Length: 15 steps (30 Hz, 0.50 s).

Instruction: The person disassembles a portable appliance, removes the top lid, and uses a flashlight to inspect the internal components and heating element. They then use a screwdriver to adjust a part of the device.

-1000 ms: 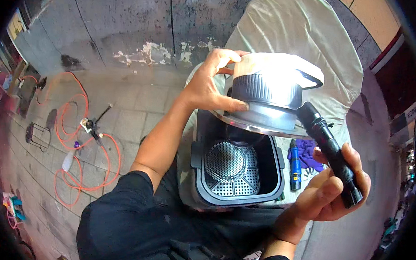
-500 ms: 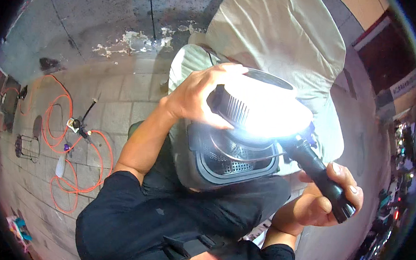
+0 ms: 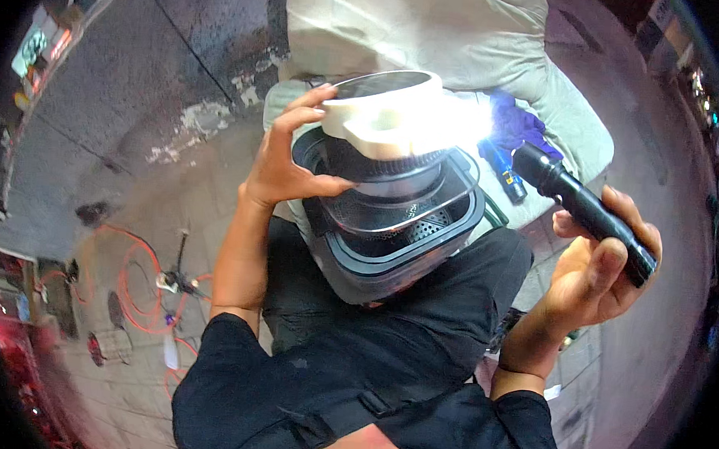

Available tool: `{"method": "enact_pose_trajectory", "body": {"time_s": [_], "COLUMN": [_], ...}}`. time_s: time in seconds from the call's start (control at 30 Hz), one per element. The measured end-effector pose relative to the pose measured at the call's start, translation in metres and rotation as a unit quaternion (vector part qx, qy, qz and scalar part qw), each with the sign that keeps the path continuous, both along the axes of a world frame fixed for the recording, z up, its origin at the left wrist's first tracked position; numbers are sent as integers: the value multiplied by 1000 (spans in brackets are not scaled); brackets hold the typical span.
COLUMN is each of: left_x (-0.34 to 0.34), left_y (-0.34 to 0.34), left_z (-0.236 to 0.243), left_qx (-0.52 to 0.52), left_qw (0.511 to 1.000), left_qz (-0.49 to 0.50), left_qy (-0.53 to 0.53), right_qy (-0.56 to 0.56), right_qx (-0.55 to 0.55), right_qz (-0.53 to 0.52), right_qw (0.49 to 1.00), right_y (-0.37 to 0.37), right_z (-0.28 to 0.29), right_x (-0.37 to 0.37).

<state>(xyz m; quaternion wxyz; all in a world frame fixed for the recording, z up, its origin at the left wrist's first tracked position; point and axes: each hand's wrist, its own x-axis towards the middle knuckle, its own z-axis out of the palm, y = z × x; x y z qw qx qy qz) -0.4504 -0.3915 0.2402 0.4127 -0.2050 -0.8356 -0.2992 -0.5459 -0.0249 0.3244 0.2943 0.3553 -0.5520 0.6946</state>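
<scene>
My left hand (image 3: 275, 159) grips a round white appliance head (image 3: 345, 118), thumb low on its ribbed dark underside and fingers at its top edge. A dark disc forms its top. The head is tilted over a rounded-square dark tub (image 3: 349, 269), like an air fryer basket, with perforated metal inside. A clear rim sits beneath the head; whether the parts are joined is hidden. My right hand (image 3: 592, 277) holds a lit black flashlight (image 3: 580, 208), fingers wrapped round its barrel. Its beam falls on the head from the right, and the glare washes out that side.
A chair under a pale cover (image 3: 411, 24) stands in front of me. On its seat lie a purple cloth (image 3: 515, 123) and a blue-and-black tool or bottle (image 3: 507, 177). An orange hose (image 3: 129, 273) coils on the paved floor at left, near a wire frame (image 3: 111, 347).
My view has turned, so the floor things sit lower and farther right. The flashlight has drawn back from the appliance head, up and to the right. My left hand keeps its grip.
</scene>
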Motion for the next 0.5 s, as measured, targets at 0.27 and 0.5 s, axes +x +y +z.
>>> {"method": "enact_pose_trajectory", "body": {"time_s": [0.27,0.5], "left_x": [-16,-17], "left_y": [-18,-28], "left_z": [24,36], "left_qx": [112,194], "left_qw": [992,977], "left_qz": [24,46], "left_qy": [-46,-76], "right_qy": [-58,-70], "right_qx": [-76,-93], "right_qz": [101,128], "right_qw": [990,985], "right_y": [-5,-11], "right_z": [-19,-30], "right_x": [-11,-26]}}
